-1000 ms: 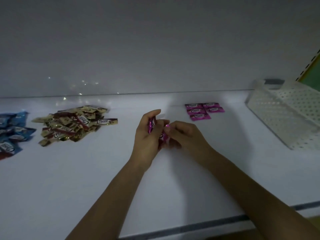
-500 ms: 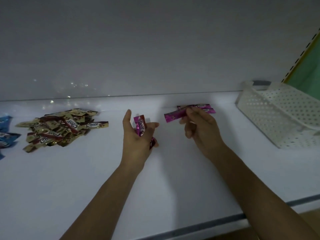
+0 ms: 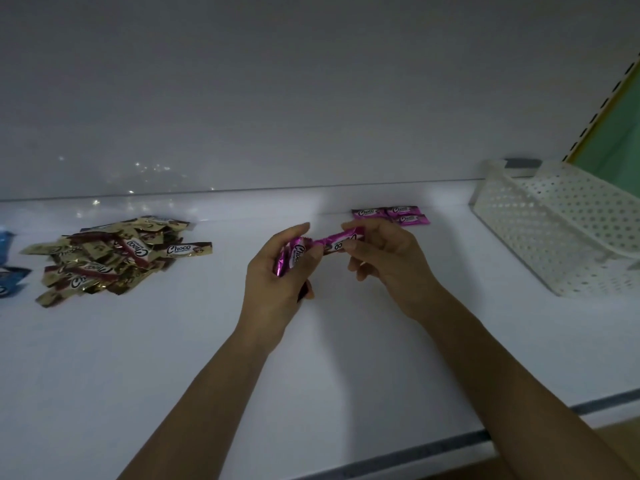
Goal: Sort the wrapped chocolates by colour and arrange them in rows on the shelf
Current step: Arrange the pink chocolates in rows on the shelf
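Above the middle of the white shelf (image 3: 173, 358), my left hand (image 3: 277, 275) grips a small bunch of pink wrapped chocolates (image 3: 292, 258). My right hand (image 3: 384, 258) pinches one pink chocolate (image 3: 337, 242) by its right end, with its left end close to the bunch. Behind my right hand, a few pink chocolates (image 3: 391, 213) lie flat in rows near the back wall. A loose pile of gold chocolates (image 3: 110, 254) sits at the left. Blue chocolates (image 3: 8, 282) show at the far left edge, partly cut off.
A white perforated plastic basket (image 3: 561, 233) stands at the right end of the shelf. The shelf's front edge (image 3: 433, 448) has a grey strip. A white back wall rises behind, and a green panel (image 3: 620, 140) shows at the far right.
My right hand reached toward the pink rows with one pink chocolate, then came back left and nearer to my left hand. The view shifted slightly left.
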### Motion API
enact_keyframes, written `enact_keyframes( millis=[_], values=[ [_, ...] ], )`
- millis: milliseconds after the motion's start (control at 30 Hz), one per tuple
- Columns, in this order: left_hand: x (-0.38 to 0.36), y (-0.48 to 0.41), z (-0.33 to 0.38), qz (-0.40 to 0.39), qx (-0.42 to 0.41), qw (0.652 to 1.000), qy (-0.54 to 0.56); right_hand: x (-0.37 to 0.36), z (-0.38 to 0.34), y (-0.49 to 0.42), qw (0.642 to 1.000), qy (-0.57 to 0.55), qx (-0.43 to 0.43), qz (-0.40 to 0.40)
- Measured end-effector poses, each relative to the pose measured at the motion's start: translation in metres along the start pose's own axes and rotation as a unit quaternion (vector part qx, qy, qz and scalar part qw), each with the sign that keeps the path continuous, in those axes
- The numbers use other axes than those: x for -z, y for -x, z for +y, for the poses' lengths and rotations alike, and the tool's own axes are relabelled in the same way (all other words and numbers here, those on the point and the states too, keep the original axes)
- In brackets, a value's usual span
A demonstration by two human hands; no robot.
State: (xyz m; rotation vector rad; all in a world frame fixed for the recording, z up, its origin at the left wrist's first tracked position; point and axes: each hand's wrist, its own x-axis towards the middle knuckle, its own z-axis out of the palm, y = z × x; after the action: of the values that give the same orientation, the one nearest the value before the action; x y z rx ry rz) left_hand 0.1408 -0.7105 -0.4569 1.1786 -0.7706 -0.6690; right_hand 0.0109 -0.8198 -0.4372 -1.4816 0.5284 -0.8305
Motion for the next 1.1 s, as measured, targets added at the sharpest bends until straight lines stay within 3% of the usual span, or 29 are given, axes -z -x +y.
enact_keyframes(
  millis=[167,333,433,567,867,967,1100],
  values=[
    [-0.002,0.000,-0.005,-0.024,-0.039,0.993,-0.108,-0.002,-0.002,0.000,0.999,-0.026,-0.020,0.007],
    [-0.003,-0.001,-0.009,-0.010,-0.007,0.992,-0.122,0.018,-0.007,-0.010,0.981,-0.138,-0.026,0.135],
    [-0.004,-0.001,-0.009,-0.012,-0.013,0.990,-0.140,0.045,-0.003,-0.013,0.967,0.017,-0.002,0.254],
    [-0.005,0.000,-0.009,-0.012,-0.015,0.988,-0.155,0.064,0.010,-0.018,0.938,0.142,-0.009,0.316],
    [-0.006,-0.001,-0.011,-0.011,-0.022,0.980,-0.200,0.069,0.024,-0.022,0.922,0.250,-0.047,0.293],
    [-0.008,-0.001,-0.010,-0.017,-0.025,0.976,-0.216,0.069,0.021,-0.018,0.885,0.364,-0.064,0.283],
    [-0.010,0.002,-0.007,-0.015,-0.025,0.973,-0.227,0.071,0.015,-0.008,0.746,0.613,-0.048,0.254]
  ],
)
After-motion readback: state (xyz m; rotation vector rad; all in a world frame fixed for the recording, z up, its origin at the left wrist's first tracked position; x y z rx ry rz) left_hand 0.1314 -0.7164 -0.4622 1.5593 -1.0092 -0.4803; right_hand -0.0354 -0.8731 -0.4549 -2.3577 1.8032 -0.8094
